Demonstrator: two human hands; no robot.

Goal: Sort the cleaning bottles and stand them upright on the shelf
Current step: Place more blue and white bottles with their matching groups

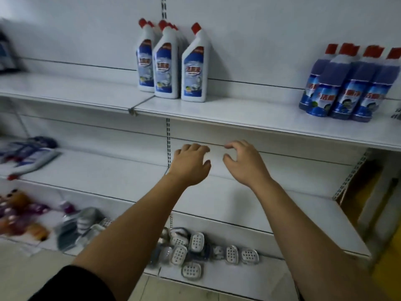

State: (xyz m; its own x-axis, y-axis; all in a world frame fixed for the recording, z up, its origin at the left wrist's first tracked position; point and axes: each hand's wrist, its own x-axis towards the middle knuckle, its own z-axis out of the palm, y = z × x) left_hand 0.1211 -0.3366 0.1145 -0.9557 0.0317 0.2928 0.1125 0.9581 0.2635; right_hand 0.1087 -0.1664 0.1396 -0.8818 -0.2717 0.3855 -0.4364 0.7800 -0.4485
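Both hands are out in front of the middle shelf, empty and not touching it. Left hand: fingers loosely curled, palm down, nothing held. Right hand: thumb and fingers apart in a loose claw, nothing between them. The two hands are near each other, a gap between.

Work left, as I judge it: the fallen bottles on the middle shelf, far to the left of both hands. The left hand is the nearer one. The clearest is white and lies on its side, its long axis slanting across the shelf, with the red cap toward the front edge and the base toward the back wall. The heap is blurred. At least two lie there, one white and one darker; the exact count can't be told.

Already upright on the upper shelf:
- White angled-neck bottles, red caps, above and left of the hands. Three stand in front and more behind; about five or six caps show.
- Blue bottles, red caps, far right. Four show, and the edge of the view may cut off others.

Bottom shelf: white perforated soap dishes, roughly eight, lie scattered. Further left are blurred coloured items that can't be named.

The likely next reach is left and slightly down, with the left hand leading.
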